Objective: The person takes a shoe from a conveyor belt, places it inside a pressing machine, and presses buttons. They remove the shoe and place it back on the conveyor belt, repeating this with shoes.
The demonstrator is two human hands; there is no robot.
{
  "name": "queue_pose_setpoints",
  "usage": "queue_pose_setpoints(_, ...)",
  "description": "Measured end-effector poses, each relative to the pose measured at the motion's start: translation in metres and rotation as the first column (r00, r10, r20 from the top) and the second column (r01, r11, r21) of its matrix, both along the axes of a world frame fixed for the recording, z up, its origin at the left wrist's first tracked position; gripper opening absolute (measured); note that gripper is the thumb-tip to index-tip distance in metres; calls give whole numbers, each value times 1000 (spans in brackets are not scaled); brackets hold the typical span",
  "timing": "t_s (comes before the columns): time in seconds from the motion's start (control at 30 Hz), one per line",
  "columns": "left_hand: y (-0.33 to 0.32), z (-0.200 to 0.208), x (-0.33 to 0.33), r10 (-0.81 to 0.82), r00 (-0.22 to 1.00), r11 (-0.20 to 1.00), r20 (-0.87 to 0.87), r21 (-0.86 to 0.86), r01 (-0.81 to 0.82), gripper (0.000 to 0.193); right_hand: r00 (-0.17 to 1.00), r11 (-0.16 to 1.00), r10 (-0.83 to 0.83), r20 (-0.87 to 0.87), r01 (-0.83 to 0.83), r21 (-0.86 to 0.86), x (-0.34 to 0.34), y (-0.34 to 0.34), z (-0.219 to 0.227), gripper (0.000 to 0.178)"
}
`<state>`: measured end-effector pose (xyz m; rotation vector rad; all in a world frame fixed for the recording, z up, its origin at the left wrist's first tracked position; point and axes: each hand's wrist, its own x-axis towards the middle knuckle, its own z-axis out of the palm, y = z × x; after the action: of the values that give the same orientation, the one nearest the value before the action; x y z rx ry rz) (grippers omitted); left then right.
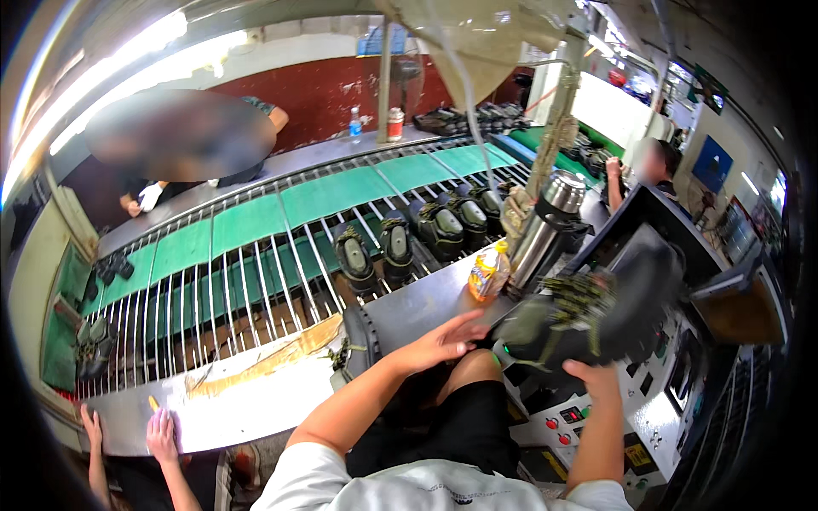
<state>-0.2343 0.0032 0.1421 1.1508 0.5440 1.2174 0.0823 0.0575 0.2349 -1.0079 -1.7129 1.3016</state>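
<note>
A black and olive lace-up shoe (530, 330) with patterned laces is lifted over the machine at the right, blurred by motion. My right hand (595, 380) grips it from below; the thumb shows and the other fingers are hidden behind the shoe. Left of the shoe's toe, my left hand (445, 342) is open, fingers stretched out and holding nothing. Beside my left forearm, another dark shoe (361, 339) rests at the edge of the metal ledge, partly hidden by the arm.
Several shoes (396, 247) stand on the roller conveyor (264, 281). A drink bottle (488, 271) and a steel thermos (545, 230) are on the ledge. The control panel (630, 409) lies at right. A co-worker's hands (162, 436) touch the ledge at lower left; others are beyond.
</note>
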Motion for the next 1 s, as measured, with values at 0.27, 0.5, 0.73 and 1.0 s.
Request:
queue_pose_setpoints(0.27,-91,-27,-128,759,544,651,358,-448,-614,62,838,835,545,-27,-546,-70,-194,22,-31,48)
queue_pose_setpoints(0.5,-41,-23,-325,844,405,263,-352,-386,-884,23,766,720,627,141,-499,-483,-223,-27,-196,94)
queue_pose_setpoints(0.73,54,-122,-337,382,31,-115,-923,-80,-990,93,723,720,670,166,-580,-381,-234,-55,-218,109)
queue_pose_setpoints(1.0,-4,-170,-298,700,-290,-146,-653,267,-953,63,697,699,708,113,-667,-260,-262,-71,-257,117)
